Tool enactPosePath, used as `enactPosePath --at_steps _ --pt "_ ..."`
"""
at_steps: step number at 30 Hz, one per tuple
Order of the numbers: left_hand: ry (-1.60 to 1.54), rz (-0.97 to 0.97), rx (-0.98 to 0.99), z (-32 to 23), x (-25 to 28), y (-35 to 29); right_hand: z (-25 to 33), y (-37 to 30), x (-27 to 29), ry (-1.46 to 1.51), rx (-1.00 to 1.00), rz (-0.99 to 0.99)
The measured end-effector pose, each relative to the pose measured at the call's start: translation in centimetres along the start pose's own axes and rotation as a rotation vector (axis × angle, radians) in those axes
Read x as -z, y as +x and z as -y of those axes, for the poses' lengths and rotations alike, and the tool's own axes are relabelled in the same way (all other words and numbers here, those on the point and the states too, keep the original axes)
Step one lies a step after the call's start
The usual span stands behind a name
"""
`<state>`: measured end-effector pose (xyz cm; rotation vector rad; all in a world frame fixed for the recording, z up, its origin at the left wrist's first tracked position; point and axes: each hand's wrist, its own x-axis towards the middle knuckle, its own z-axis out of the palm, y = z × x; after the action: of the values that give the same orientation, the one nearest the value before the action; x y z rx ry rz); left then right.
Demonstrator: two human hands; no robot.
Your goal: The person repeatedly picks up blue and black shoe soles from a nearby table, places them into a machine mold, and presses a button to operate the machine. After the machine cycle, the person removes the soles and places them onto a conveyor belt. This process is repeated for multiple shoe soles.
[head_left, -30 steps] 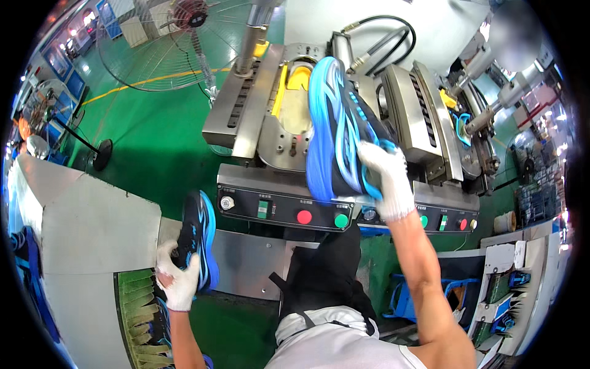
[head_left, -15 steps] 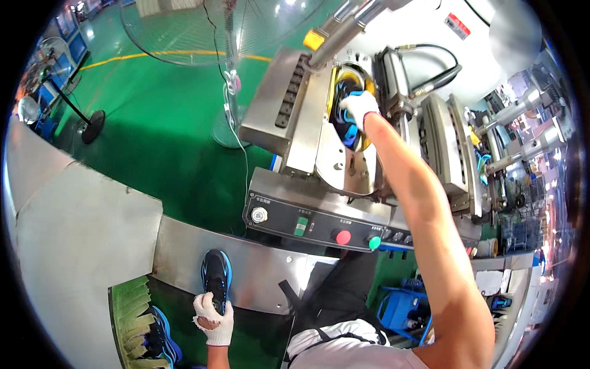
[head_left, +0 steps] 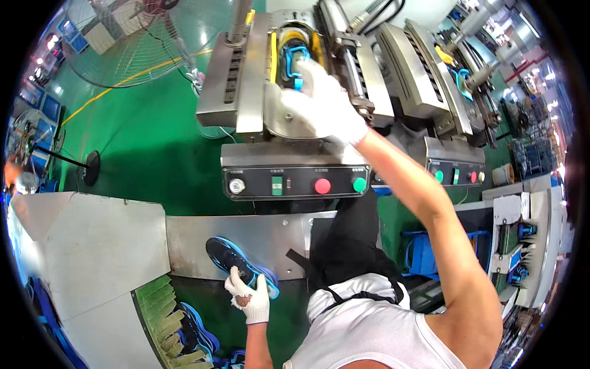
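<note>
My left hand (head_left: pixel 251 302), in a white glove with a torn patch, grips a black sneaker (head_left: pixel 228 257) with blue trim by its near end. The sneaker lies slanted over the bare metal shelf (head_left: pixel 187 243). My gloved right hand (head_left: pixel 329 109) is blurred over the front of the metal press machine (head_left: pixel 252 92), its fingers spread with nothing seen between them. Just beyond them, another black and blue shoe (head_left: pixel 295 58) sits in the machine's yellow-edged cavity, partly hidden by the hand.
A control panel (head_left: pixel 295 182) with red and green buttons fronts the machine. A second press (head_left: pixel 418 74) stands to the right. More shoes (head_left: pixel 196 329) lie beside green flaps (head_left: pixel 161 310) at lower left. A blue crate (head_left: pixel 424 255) is at right, a caged fan (head_left: pixel 123 43) at upper left.
My right hand has drawn back toward me from the shoe in the machine. The sneaker in my left hand has turned, its far end now pointing left. The whole view has shifted.
</note>
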<state>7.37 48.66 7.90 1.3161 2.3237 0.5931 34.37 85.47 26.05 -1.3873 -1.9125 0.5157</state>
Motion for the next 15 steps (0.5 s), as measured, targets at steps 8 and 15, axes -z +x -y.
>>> enactPosePath --at_steps 8,15 --pt "0.051 0.194 -0.809 2.4 0.8 5.9 -8.4 -24.8 -1.2 -0.618 -0.080 0.321" --pt "-0.062 0.151 -0.796 -10.7 2.8 4.0 -5.0 -29.9 2.0 0.007 -0.180 0.287"
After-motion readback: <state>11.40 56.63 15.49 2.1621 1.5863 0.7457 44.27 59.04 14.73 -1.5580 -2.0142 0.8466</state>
